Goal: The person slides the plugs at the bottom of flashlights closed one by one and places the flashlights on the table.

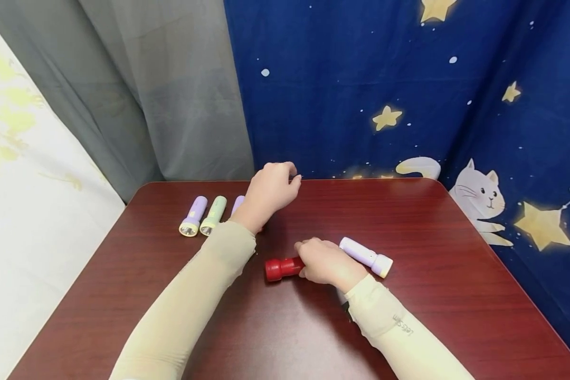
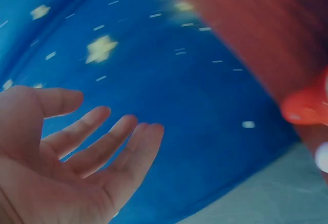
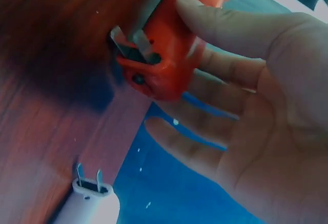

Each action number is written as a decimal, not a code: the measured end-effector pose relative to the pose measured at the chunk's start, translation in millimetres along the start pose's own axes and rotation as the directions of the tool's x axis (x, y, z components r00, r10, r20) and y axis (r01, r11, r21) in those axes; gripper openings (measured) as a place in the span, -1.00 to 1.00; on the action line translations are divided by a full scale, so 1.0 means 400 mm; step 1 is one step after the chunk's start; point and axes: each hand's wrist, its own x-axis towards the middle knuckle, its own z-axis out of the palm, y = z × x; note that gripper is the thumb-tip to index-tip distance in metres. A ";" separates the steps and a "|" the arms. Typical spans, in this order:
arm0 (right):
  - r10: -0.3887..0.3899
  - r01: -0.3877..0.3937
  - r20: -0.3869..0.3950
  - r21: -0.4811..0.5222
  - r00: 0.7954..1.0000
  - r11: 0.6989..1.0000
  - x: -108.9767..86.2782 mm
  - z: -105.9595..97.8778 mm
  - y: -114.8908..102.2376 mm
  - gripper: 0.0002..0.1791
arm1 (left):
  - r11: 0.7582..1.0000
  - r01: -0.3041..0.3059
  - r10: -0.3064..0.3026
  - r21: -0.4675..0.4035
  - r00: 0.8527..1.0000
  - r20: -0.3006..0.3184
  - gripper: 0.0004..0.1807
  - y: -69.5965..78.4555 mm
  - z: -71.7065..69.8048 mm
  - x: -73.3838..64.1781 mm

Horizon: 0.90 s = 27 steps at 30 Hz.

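Observation:
A red flashlight (image 1: 280,268) is pinched between the thumb and fingers of my right hand (image 1: 331,264), its head pointing left. The right wrist view shows two metal plug prongs (image 3: 134,44) sticking out of its tail end. A pale lavender flashlight (image 1: 364,256) lies just beyond the right hand, also with prongs at its tail. My left hand (image 1: 273,187) hovers over the far edge of the table, fingers loosely bent and holding nothing. Below its wrist, a purple flashlight (image 1: 238,202) is mostly hidden by the forearm. A rounded red end (image 2: 307,106) shows in the left wrist view.
On the left of the brown table (image 1: 408,211) lie a purple flashlight (image 1: 194,215) and a green flashlight (image 1: 214,215), side by side with their lenses toward me. A grey curtain (image 1: 195,95) and a blue starry curtain (image 1: 323,95) hang behind the far edge.

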 end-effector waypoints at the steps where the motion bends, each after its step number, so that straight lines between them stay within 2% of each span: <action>1: -0.002 0.002 -0.005 0.017 1.000 1.000 -0.002 -0.007 0.004 -0.68 | 0.999 0.001 -0.001 -0.033 1.000 -0.003 -0.63 0.008 -0.017 -0.011; 3: 0.005 -0.003 -0.035 0.059 0.999 0.998 -0.009 -0.027 0.014 -0.70 | 0.994 -0.003 0.002 -0.107 1.000 -0.013 -0.64 0.021 -0.052 -0.035; 5: 0.009 0.001 -0.100 0.101 0.995 0.995 -0.022 -0.056 0.022 -0.69 | 0.983 0.000 -0.005 -0.183 1.000 -0.026 -0.65 0.026 -0.084 -0.060; 8: 0.019 0.019 -0.228 0.163 0.974 0.986 -0.049 -0.106 0.029 -0.67 | 0.957 0.007 -0.022 -0.289 0.999 -0.050 -0.68 0.021 -0.120 -0.105; 11: 0.039 0.036 -0.315 0.229 0.948 0.973 -0.083 -0.152 0.029 -0.63 | 0.926 0.006 -0.042 -0.378 0.995 -0.087 -0.70 0.009 -0.135 -0.156; 15: 0.071 0.040 -0.337 0.314 0.939 0.949 -0.116 -0.186 0.026 -0.55 | 0.900 -0.018 -0.039 -0.435 0.992 -0.122 -0.73 0.003 -0.120 -0.213; 21: 0.057 0.075 -0.333 0.370 0.941 0.926 -0.135 -0.200 0.011 -0.42 | 0.905 -0.032 0.008 -0.423 0.998 -0.058 -0.70 0.022 -0.071 -0.276; 25: 0.052 0.108 -0.386 0.382 0.921 0.918 -0.147 -0.210 0.000 -0.35 | 0.910 -0.071 0.061 -0.408 0.997 -0.037 -0.68 0.035 -0.058 -0.302; 27: 0.053 0.128 -0.423 0.388 0.905 0.913 -0.155 -0.214 -0.002 -0.34 | 0.907 -0.093 0.101 -0.410 0.995 -0.003 -0.65 0.039 -0.055 -0.311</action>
